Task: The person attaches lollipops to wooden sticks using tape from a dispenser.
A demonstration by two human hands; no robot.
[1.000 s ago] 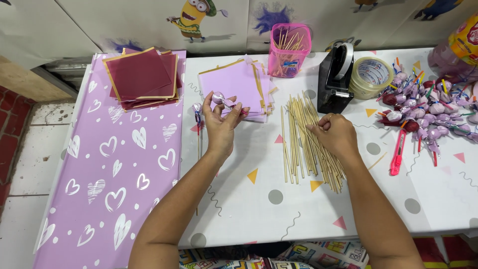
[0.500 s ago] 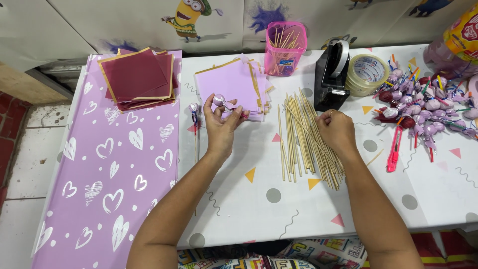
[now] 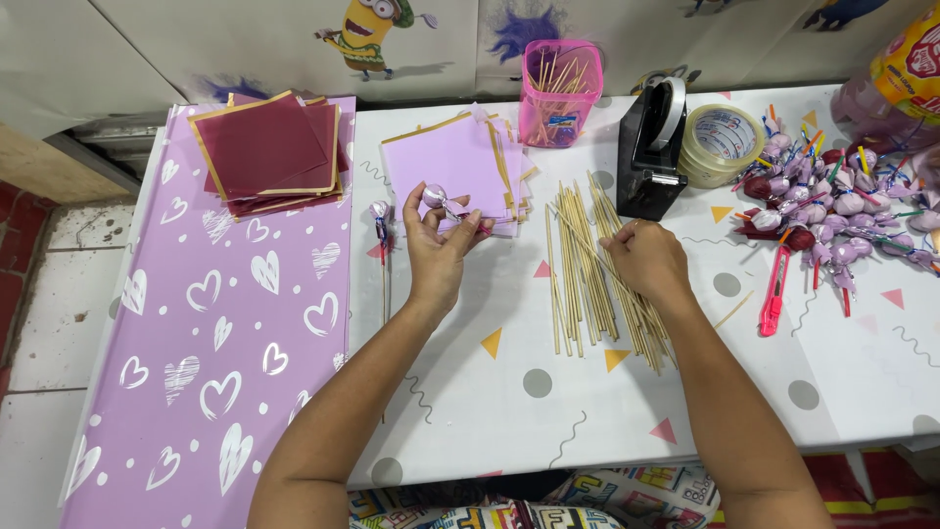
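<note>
- Head view: left hand [image 3: 438, 245], forearm stretched forward, fingers pinched round small foil-wrapped lilac candy [image 3: 434, 195], held over stack of lilac paper squares [image 3: 452, 162].
- Right hand [image 3: 643, 259] palm down, fingers curled onto loose wooden skewers [image 3: 587, 269] spread on white patterned table [image 3: 548, 411]; firm grasp cannot be told.

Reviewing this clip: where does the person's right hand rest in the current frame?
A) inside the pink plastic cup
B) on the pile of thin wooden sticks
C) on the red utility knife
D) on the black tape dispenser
B: the right hand lies on the pile of thin wooden sticks, apart from the black tape dispenser and the red utility knife.
</note>
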